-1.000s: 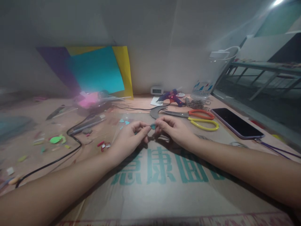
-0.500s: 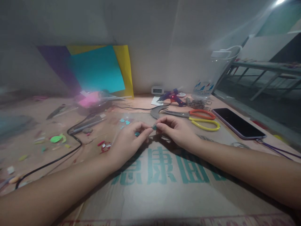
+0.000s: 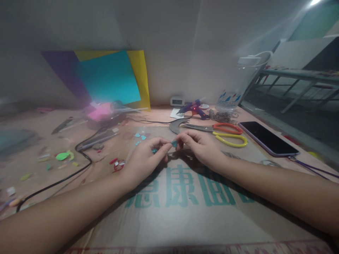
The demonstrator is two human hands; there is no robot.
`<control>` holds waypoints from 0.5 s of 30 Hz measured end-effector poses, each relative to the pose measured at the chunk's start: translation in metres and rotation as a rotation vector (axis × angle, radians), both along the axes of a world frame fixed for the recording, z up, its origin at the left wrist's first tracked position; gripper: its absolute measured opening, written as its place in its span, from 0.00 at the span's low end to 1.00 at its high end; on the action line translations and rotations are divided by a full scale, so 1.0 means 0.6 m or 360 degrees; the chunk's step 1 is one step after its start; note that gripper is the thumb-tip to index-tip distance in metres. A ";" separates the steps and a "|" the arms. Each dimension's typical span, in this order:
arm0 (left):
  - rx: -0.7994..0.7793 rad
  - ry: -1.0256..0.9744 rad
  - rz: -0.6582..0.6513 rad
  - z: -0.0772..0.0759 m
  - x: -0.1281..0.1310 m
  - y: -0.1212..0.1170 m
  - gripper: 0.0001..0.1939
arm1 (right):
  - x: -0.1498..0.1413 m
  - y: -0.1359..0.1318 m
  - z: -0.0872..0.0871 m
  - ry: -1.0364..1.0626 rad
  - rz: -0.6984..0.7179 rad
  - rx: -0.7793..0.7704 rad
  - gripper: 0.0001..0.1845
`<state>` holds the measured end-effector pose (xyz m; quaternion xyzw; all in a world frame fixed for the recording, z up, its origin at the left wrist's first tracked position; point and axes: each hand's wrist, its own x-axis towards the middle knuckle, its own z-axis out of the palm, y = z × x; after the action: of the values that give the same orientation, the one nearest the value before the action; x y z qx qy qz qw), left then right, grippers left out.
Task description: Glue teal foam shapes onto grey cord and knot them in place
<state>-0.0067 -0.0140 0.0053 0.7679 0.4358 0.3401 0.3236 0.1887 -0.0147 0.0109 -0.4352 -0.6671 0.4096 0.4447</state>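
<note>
A small teal piece (image 3: 174, 143), too small to make out its kind, sits between my two hands over the printed sheet. My left hand (image 3: 149, 155) pinches it between thumb and fingertips. On its other side, my right hand (image 3: 197, 146) has thumb and forefinger closed against the piece's edge. Another teal bit (image 3: 154, 151) shows just under my left fingers. Small light-blue cutouts (image 3: 143, 137), some heart-like, lie beyond my left hand. Scissors (image 3: 225, 129) with one orange and one yellow handle lie behind my right hand.
A purple glue gun (image 3: 195, 108) with a red light lies by a small digital display (image 3: 177, 101). At right are a phone (image 3: 268, 138) and a clear plastic cup (image 3: 229, 98). A black cable (image 3: 60, 180) crosses the scraps at left. Coloured sheets (image 3: 109, 79) lean on the wall.
My right fingers have shifted slightly on the teal piece, and more of it shows between my hands. My left hand stays nearly in place.
</note>
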 end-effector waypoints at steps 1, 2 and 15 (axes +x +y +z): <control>0.0007 0.0007 0.0011 0.001 0.000 0.000 0.16 | 0.000 0.001 0.000 0.0026 -0.0013 -0.0003 0.15; 0.0015 0.0014 0.0018 0.001 -0.001 0.000 0.16 | -0.001 0.001 0.000 0.0056 -0.0012 -0.0026 0.14; 0.0284 0.0187 0.0058 0.001 -0.001 -0.001 0.13 | -0.006 -0.011 0.000 -0.0039 0.0087 -0.0190 0.10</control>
<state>-0.0071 -0.0146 0.0058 0.8043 0.4358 0.3376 0.2218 0.1852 -0.0215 0.0109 -0.4476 -0.6585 0.4553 0.3983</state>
